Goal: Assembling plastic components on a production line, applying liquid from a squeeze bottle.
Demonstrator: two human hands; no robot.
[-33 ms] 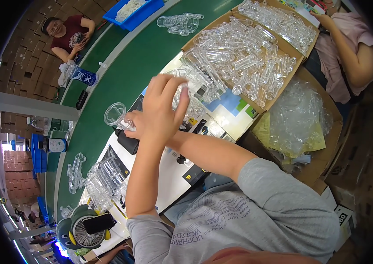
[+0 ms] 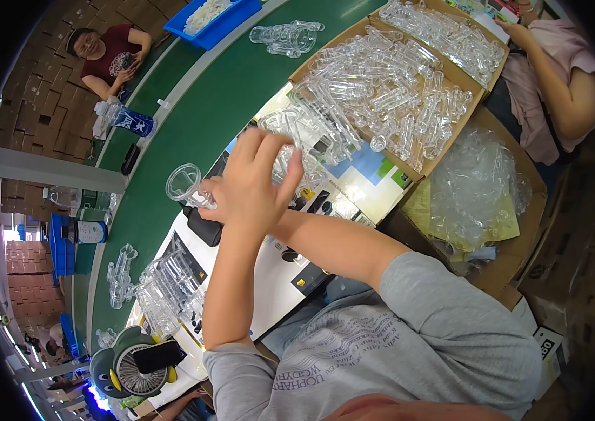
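Observation:
My right hand [image 2: 215, 196] reaches across beneath my left wrist. Its fingers close on the narrow end of a clear round-mouthed cup [image 2: 184, 181], tilted over the table's far edge. Most of this hand is hidden behind the left one. Raised above it, my left hand [image 2: 252, 175] has curled fingers, with fingertips and thumb close together. Clear material shows between them, but I cannot tell whether it is held or lies behind. Beyond the left hand, several clear plastic tubes [image 2: 325, 116] lie on the white table [image 2: 255, 295].
Cardboard trays of clear parts [image 2: 389, 91] stand at the right, near a box with plastic bags [image 2: 476, 189]. A green conveyor [image 2: 227, 84] runs along the far side. More clear pieces [image 2: 168, 291] and a fan [image 2: 139, 365] stand at the left. Co-workers sit nearby.
My left hand has dropped slightly, and its fingertips and thumb have shifted a little. My right hand and the clear cup have stayed in place.

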